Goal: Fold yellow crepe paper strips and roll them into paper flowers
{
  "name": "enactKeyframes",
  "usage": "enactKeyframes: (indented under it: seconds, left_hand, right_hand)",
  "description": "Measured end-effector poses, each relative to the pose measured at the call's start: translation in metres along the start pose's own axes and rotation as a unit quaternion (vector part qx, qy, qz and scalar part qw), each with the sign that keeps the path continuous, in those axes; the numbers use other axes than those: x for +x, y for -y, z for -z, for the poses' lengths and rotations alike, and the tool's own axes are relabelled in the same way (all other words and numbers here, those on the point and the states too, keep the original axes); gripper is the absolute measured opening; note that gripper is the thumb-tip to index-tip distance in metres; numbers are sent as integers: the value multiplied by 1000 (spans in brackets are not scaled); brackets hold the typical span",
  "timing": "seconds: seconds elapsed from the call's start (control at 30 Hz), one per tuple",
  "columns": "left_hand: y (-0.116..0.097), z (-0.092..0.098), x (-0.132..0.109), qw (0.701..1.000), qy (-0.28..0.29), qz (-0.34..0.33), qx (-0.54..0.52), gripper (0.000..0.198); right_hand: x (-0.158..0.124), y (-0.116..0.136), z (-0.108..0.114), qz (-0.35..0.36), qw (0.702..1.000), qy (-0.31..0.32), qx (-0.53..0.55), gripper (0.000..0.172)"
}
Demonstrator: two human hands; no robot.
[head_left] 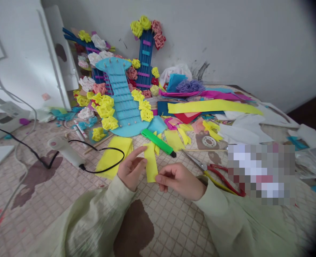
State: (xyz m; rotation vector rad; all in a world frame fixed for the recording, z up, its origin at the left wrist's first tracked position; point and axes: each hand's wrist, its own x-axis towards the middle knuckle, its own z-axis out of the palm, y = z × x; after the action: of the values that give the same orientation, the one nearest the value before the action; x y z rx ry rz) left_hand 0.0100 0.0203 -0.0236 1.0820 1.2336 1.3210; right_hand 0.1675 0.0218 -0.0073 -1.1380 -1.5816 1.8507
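- Head view, lower centre: one narrow yellow strip stands lengthwise between two bare hands.
- The right hand pinches its lower right edge between thumb and fingers; the left hand has fingertips at its left edge (whether they clamp it, I cannot tell).
- The strip's upper end comes near one green cutter, which slants across the centre and limits room that way.
- Right of centre, one pair of scissors lies just beside the right wrist, points toward upper left.
- Left of the left hand, a black cord loops over a yellow sheet from one white handheld tool.
- Toward the bottom edge, gridded tabletop shows between the two forearms, giving the widest room.
- Upper left to upper centre: three guitar-like shapes, one light blue, two dark blue (the upper-centre one topped by two yellow and two pink flowers).
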Motion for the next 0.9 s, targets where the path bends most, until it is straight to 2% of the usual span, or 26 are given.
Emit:
enactKeyframes:
  seconds: [0.17,0.27,0.33,0.43,0.57,0.67,0.77,0.9]
  left_hand:
    - [3,2,2,1000,-4,-12,11,36]
    - [2,7,5,997,-2,-68,32,32]
    - [-2,11,6,988,30,-135,69,33]
    - [-11,11,3,947,135,-254,140,39]
    - [-20,5,-4,912,201,-309,178,32]
    - [-22,2,-5,909,217,-302,187,25]
    - [-22,3,-4,909,214,-294,205,22]
    - [-18,4,-3,910,145,-294,255,13]
  right_hand:
    - [0,2,0,4,1000,-1,16,27]
    - [-1,5,2,14,998,11,65,24]
    - [-1,5,5,11,991,29,130,21]
    - [-1,5,10,-14,966,57,250,19]
    - [0,3,14,-37,942,82,324,20]
    - [1,3,15,-36,945,84,313,22]
    - [1,4,14,-14,962,71,263,29]
    - [-1,8,9,42,992,-7,116,31]
